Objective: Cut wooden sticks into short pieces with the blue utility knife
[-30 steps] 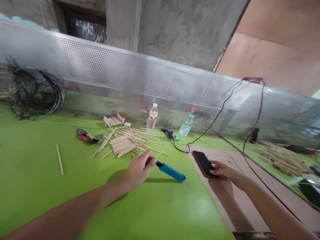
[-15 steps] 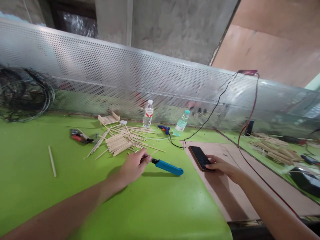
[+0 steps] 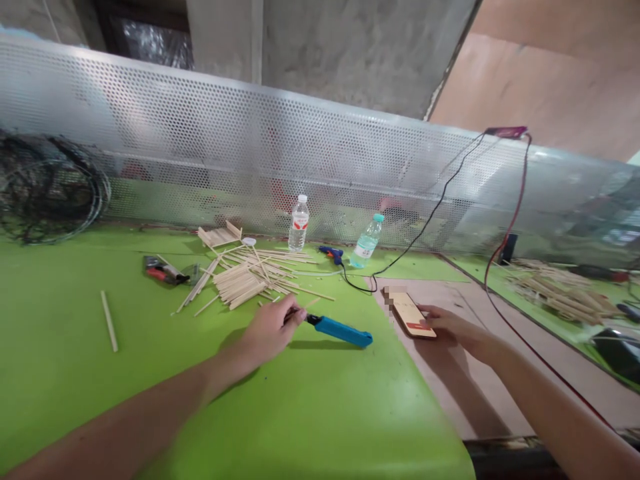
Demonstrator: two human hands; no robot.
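Note:
My left hand (image 3: 267, 332) rests on the green table (image 3: 75, 373) with its fingers pinched round the black end of a blue-handled utility knife (image 3: 339, 331), which lies flat and points right. My right hand (image 3: 453, 328) lies on the brown board (image 3: 480, 393) and touches the near edge of a phone (image 3: 411, 315) whose screen is lit. Just beyond my left hand is a heap of thin wooden sticks (image 3: 250, 277).
Two water bottles (image 3: 299, 233) (image 3: 367, 241) stand by the perforated metal screen (image 3: 225, 153). A blue glue gun (image 3: 333, 253) with a black cord, red-handled pliers (image 3: 163, 271), a loose stick (image 3: 109, 320) and a wire coil (image 3: 47, 190) are around. More sticks (image 3: 560, 290) lie far right.
The phone's screen has gone from dark to lit. Both hands stay where they were; the view has shifted slightly.

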